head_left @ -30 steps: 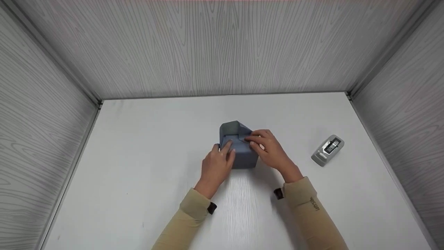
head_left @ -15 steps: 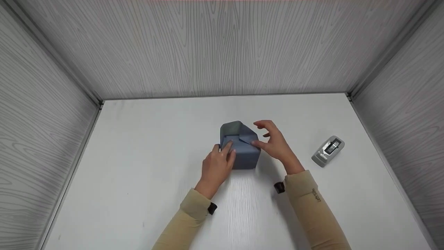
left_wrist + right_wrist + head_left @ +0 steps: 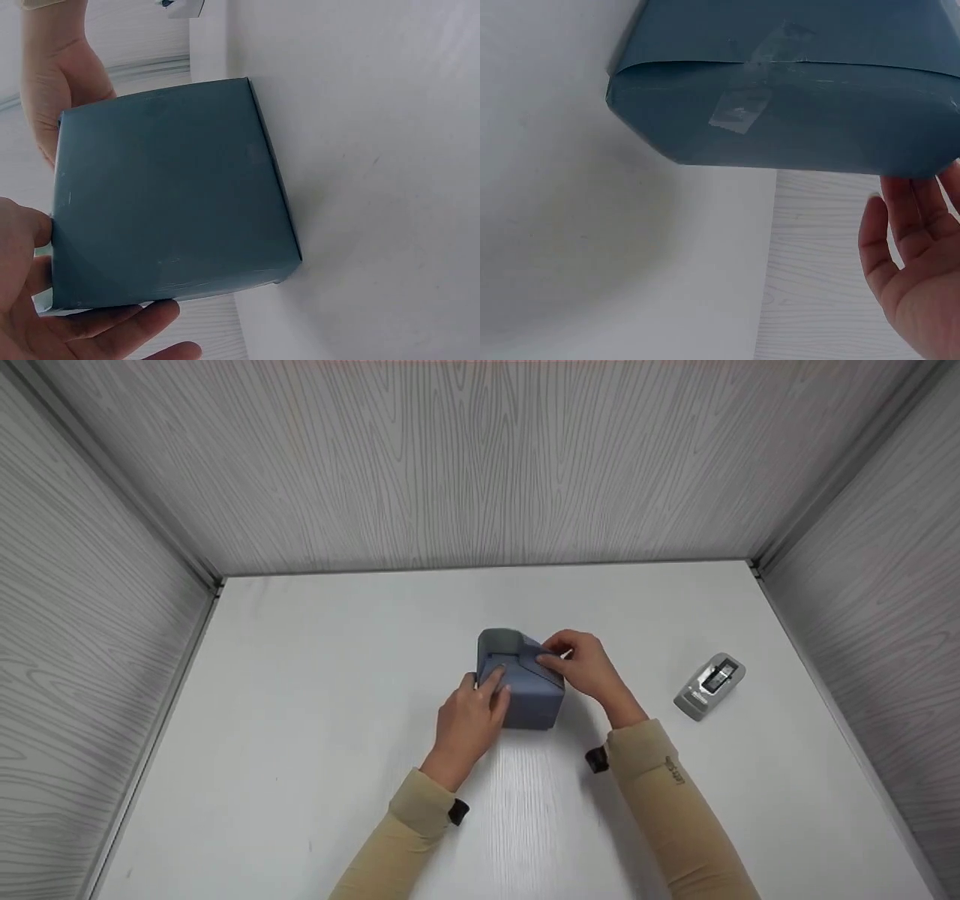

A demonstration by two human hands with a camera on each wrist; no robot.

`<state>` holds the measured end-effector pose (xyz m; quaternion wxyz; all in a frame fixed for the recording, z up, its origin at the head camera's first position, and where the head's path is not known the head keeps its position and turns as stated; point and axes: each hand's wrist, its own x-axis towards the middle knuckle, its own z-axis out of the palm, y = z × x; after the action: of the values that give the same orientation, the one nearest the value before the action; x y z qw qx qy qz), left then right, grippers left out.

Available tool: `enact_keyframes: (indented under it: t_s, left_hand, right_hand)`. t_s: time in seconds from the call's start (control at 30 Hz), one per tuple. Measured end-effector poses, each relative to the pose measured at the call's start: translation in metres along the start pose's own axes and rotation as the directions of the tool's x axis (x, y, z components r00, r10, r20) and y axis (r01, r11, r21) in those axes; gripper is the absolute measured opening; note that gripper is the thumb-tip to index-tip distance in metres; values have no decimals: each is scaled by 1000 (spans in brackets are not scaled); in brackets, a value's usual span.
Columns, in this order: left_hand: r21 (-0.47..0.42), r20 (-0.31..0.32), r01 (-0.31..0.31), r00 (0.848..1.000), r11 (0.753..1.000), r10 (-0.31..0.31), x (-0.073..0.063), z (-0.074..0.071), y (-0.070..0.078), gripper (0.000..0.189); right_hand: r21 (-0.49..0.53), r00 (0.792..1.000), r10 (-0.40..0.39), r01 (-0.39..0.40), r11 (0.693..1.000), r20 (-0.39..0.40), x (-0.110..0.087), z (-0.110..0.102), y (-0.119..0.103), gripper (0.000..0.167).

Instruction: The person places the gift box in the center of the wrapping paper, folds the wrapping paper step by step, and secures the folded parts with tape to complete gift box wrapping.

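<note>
A box wrapped in blue-grey paper [image 3: 531, 709] sits on the table in the middle of the head view. Its far-end paper flap [image 3: 499, 642] stands up. My left hand [image 3: 465, 721] lies on the left part of the box, with some fingers pressing its top and others along its left side. At the far right, my right hand [image 3: 592, 669] pinches a folded edge of the wrapping paper [image 3: 536, 649] between thumb and index finger. Clear tape [image 3: 740, 111] crosses a paper seam on one end in the right wrist view. The left wrist view shows a smooth side [image 3: 172, 195].
A grey tape dispenser [image 3: 709, 686] lies to the right on the white table [image 3: 300, 720]. Wood-grain panels [image 3: 480, 465] stand at the back and on both sides. A dark band-like piece [image 3: 457, 811] sits at the left wrist.
My right hand let go of the paper fold, lifted its fingers with the thumb still near, then took hold again. The far flap has bent lower. My left hand has stayed in place.
</note>
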<state>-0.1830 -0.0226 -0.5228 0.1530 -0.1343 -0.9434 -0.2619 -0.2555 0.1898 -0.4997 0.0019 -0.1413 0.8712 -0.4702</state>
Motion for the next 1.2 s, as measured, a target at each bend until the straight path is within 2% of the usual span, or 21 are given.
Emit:
enact_keyframes:
  t_s: [0.13, 0.43, 0.67, 0.87, 1.03, 1.2]
  left_hand:
    - [-2, 14, 3, 1000, 1000, -3, 0, 0, 0, 41]
    - [12, 12, 1, 1000, 1000, -1, 1, 0, -1, 41]
    - [19, -10, -12, 1000, 1000, 12, 1, 1, -2, 40]
    - [9, -17, -13, 1000, 1000, 13, 1, 2, -2, 40]
    - [9, -7, -2, 1000, 1000, 2, 2, 0, -2, 40]
    - [5, 1, -1, 1000, 1000, 1, 2, 0, -2, 40]
  right_hand:
    - [-24, 998, 2, -3, 1000, -65, 1, 4, 0, 7]
    - [-2, 991, 2, -2, 1000, -137, 2, 6, 0, 12]
    - [26, 993, 11, -8, 1000, -114, 0, 0, -2, 8]
    - [47, 996, 67, -64, 997, -59, 1, -6, -3, 10]
    - [60, 993, 105, -101, 993, -63, 4, -4, -5, 6]
    - [75, 994, 85, -80, 994, -70, 7, -3, -5, 6]
